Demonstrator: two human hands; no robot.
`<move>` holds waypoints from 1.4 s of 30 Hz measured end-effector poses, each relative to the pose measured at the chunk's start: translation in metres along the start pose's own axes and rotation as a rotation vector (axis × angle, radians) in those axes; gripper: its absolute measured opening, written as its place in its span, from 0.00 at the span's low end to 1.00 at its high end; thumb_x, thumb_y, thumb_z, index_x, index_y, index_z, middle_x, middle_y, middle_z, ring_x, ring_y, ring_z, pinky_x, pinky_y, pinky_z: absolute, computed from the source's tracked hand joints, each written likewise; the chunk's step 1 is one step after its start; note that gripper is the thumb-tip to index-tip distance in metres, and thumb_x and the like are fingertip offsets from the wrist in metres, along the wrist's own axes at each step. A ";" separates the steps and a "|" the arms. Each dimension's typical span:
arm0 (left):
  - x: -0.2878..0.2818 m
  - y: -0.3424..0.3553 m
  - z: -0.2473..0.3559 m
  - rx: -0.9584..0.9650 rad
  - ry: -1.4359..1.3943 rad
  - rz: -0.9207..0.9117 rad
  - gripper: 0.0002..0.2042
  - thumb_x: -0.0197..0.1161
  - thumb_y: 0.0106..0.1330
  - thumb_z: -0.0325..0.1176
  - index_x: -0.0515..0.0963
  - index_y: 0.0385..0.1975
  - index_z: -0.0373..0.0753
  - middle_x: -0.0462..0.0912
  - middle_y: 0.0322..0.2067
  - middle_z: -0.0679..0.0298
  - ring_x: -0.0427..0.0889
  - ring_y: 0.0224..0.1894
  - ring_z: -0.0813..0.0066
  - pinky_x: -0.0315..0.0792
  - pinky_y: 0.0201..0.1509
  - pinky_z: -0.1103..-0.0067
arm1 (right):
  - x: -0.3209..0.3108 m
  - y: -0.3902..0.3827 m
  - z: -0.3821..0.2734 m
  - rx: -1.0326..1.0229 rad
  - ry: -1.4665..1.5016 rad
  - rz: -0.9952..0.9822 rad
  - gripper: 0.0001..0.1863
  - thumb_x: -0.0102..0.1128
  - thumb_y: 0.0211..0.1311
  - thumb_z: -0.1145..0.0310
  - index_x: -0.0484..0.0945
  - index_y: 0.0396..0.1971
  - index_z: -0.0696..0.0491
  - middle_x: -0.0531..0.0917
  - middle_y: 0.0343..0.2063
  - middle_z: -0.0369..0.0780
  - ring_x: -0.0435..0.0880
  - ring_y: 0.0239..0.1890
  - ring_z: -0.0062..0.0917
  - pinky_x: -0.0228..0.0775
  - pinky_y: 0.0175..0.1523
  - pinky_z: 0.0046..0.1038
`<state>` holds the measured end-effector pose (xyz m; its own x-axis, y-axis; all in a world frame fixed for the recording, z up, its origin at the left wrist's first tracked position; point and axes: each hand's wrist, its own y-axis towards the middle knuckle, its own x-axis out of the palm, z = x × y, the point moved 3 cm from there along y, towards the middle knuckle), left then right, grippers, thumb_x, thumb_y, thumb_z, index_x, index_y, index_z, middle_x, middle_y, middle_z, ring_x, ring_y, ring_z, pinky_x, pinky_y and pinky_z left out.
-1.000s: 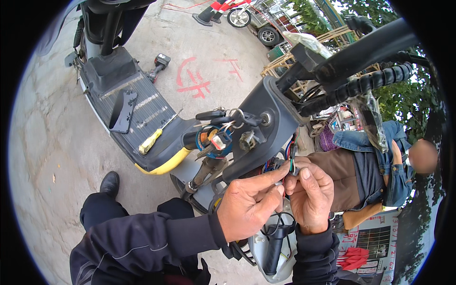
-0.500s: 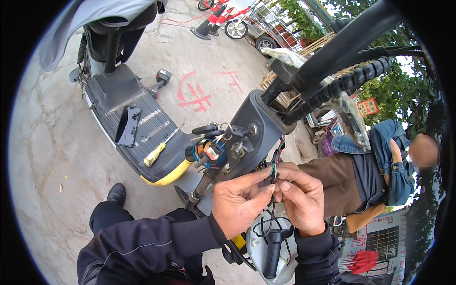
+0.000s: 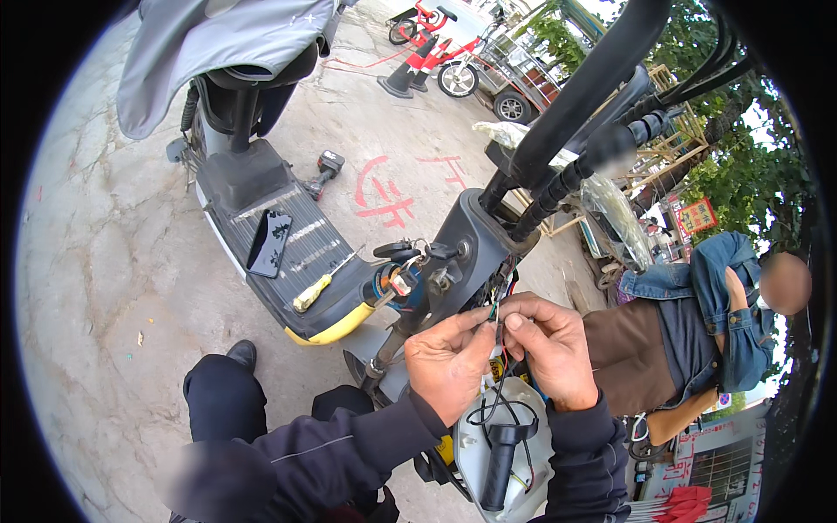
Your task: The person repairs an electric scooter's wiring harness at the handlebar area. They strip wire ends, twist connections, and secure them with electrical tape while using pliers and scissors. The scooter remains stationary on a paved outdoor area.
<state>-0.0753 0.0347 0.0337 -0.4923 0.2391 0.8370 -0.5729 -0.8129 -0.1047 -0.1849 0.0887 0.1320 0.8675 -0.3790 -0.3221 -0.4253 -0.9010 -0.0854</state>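
My left hand [image 3: 449, 364] and my right hand [image 3: 556, 350] meet in front of an opened scooter [image 3: 458, 240]. Both are closed in a pinch on thin wires [image 3: 494, 311], green and dark ones among them, which come out of the scooter's front column. Fingertips cover the exact spot where the wires meet. Below the hands a black cable loops down to a black handlebar grip [image 3: 500, 471], which lies in a pale shell-shaped panel [image 3: 523, 403]. A key ring with a black fob [image 3: 397, 250] hangs at the lock on the column, left of my hands.
On the footboard lie a phone [image 3: 269, 244] and a yellow-handled screwdriver [image 3: 312, 293]. A cordless power tool [image 3: 324, 174] rests on the ground beyond. The black handlebar [image 3: 558, 113] rises at upper right. A person with folded arms [image 3: 697, 322] stands close at right.
The view has shifted, so the scooter sits lower and further right in the picture. Both hands stay together on the wires, the right hand's fingers slightly rearranged.
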 end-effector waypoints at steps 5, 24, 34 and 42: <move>0.004 -0.002 -0.003 0.027 0.000 0.022 0.10 0.67 0.75 0.24 0.85 0.51 0.26 0.85 0.24 0.70 0.75 0.21 0.91 0.67 0.25 0.86 | -0.005 0.010 -0.026 -0.444 -0.576 -0.061 0.08 0.68 0.69 0.80 0.87 0.46 0.60 0.87 0.37 0.39 0.82 0.30 0.18 0.74 0.35 0.24; 0.005 -0.001 -0.013 0.101 0.082 0.066 0.10 0.65 0.78 0.24 0.82 0.53 0.26 0.82 0.24 0.72 0.71 0.23 0.92 0.65 0.25 0.85 | 0.016 0.017 -0.058 -0.802 -1.346 -0.198 0.16 0.71 0.50 0.81 0.85 0.41 0.51 0.79 0.35 0.39 0.85 0.32 0.36 0.75 0.35 0.36; 0.007 -0.001 -0.011 0.082 0.017 0.025 0.10 0.65 0.79 0.27 0.82 0.52 0.28 0.85 0.24 0.69 0.74 0.20 0.88 0.67 0.24 0.84 | 0.005 0.018 -0.033 -0.706 -0.963 -0.115 0.13 0.65 0.61 0.83 0.81 0.45 0.53 0.80 0.40 0.42 0.86 0.37 0.41 0.79 0.41 0.38; 0.008 0.000 -0.011 0.113 0.032 0.011 0.10 0.66 0.79 0.26 0.82 0.52 0.28 0.85 0.24 0.68 0.75 0.20 0.88 0.68 0.23 0.84 | 0.004 0.020 -0.034 -0.736 -0.934 -0.147 0.13 0.66 0.63 0.84 0.81 0.45 0.54 0.80 0.40 0.44 0.84 0.36 0.43 0.77 0.40 0.37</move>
<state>-0.0865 0.0426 0.0340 -0.5198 0.2450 0.8184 -0.4905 -0.8699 -0.0511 -0.1809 0.0624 0.1613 0.2436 -0.2368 -0.9405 0.1758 -0.9429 0.2829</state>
